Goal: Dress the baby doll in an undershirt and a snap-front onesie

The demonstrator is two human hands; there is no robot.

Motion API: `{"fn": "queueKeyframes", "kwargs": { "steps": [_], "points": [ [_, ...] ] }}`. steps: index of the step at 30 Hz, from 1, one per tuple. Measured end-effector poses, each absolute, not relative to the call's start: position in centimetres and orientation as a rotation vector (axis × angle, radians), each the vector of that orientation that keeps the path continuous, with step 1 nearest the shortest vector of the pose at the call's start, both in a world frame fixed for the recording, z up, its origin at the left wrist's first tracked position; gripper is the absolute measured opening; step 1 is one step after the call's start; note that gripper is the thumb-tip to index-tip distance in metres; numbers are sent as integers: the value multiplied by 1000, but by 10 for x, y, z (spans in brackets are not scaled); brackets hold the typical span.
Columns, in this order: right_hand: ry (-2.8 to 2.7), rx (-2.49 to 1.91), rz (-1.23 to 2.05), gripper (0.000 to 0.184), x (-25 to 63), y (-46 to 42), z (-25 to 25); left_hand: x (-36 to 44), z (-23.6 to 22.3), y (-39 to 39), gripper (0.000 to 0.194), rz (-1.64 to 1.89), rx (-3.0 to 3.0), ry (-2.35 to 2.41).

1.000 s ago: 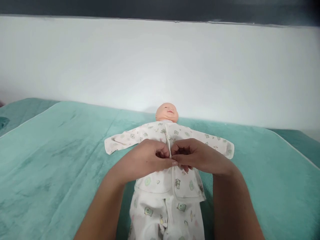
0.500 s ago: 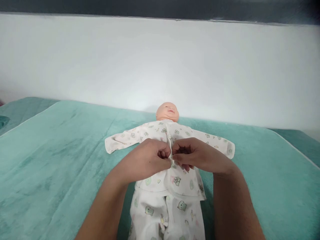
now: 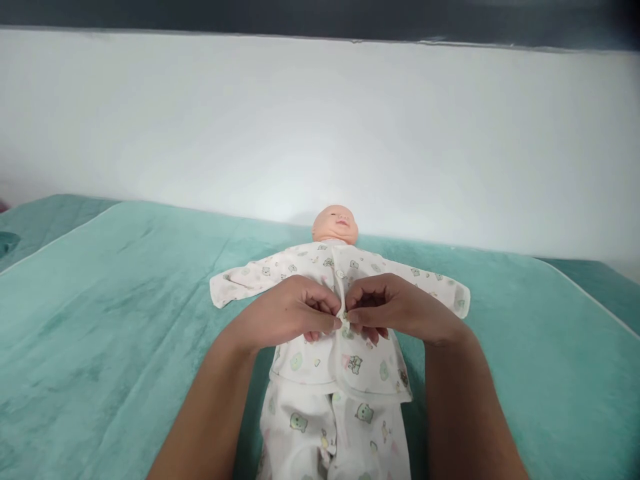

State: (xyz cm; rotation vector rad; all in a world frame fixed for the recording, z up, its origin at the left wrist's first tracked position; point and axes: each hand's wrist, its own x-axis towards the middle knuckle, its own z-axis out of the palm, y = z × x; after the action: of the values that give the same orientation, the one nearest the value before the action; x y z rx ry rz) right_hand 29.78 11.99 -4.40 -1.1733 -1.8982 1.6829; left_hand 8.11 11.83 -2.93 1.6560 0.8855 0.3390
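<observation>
A baby doll (image 3: 334, 225) lies on its back, dressed in a white printed shirt (image 3: 320, 373) and matching trousers (image 3: 367, 440). Both hands meet at the shirt's front opening over the doll's belly. My left hand (image 3: 293, 310) is closed, pinching the fabric edge between thumb and forefinger. From the other side, my right hand (image 3: 395, 308) pinches the facing edge the same way, its fingertips almost touching the left ones. A pale button (image 3: 341, 274) shows higher on the front. Whatever lies right between the fingertips is mostly hidden.
Under the doll spreads a teal plush blanket (image 3: 125, 320) with pale edging. Behind the doll's head stands a white wall (image 3: 320, 127), with a dark band (image 3: 320, 17) along the top. The shirt's sleeves stretch out to both sides.
My left hand's fingers have uncurled somewhat and shifted slightly at the shirt edge. The right hand has barely moved, still pinching. The doll lies in the same place.
</observation>
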Motion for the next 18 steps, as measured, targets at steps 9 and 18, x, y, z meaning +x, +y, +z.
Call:
{"fn": "queueKeyframes", "kwargs": {
  "steps": [9, 18],
  "points": [
    [-1870, -1187, 1684, 14, 298, 120, -45, 79, -31, 120, 20, 336, 1634, 865],
    [-1861, -1194, 1691, 12, 299, 121, -46, 80, -28, 119, 21, 332, 1626, 870]
  ]
}}
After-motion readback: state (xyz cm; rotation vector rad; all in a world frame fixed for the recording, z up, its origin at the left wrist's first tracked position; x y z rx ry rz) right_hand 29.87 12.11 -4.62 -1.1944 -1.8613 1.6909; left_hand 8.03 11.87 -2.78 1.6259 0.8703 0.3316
